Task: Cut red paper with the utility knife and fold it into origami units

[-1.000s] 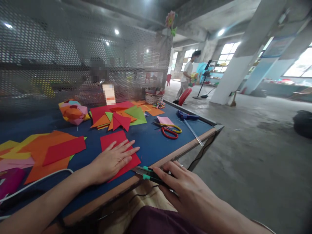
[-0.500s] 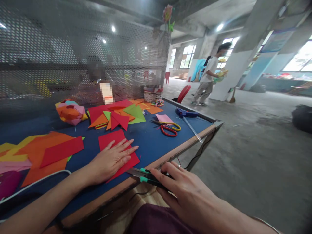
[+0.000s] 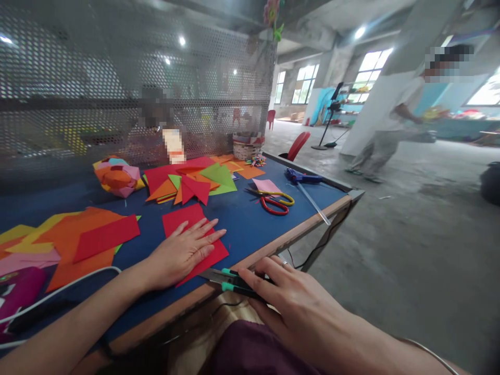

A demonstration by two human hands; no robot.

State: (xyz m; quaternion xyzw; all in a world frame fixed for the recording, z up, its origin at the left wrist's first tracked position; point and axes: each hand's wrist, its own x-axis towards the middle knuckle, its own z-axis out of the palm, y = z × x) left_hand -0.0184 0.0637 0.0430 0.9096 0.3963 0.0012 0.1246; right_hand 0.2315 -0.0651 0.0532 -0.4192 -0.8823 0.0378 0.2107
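A red sheet of paper [image 3: 177,216] lies on the blue tabletop near the front edge. My left hand [image 3: 183,252] rests flat on it, fingers spread. My right hand [image 3: 281,291] is closed around scissors [image 3: 228,278] with teal-and-black handles, just past the wooden table edge. Their blades point left, with the tip at the paper's near edge; whether it touches the paper I cannot tell. Beyond the red sheet is a pile of coloured paper pieces [image 3: 221,178]. Another pair of scissors [image 3: 275,209], with one red and one yellow handle loop, lies farther right.
A blue glue gun [image 3: 302,177] with a clear stick [image 3: 312,200] is at the right corner. Orange and yellow papers [image 3: 84,226] lie left, near a white cable [image 3: 78,278]. A paper ball [image 3: 117,177] and basket [image 3: 247,146] stand by the mesh screen. A person [image 3: 398,114] walks at right.
The walking person has moved right and come closer. My view has shifted slightly. My left hand stays flat on the red paper, and my right hand keeps hold of the scissors in nearly the same place.
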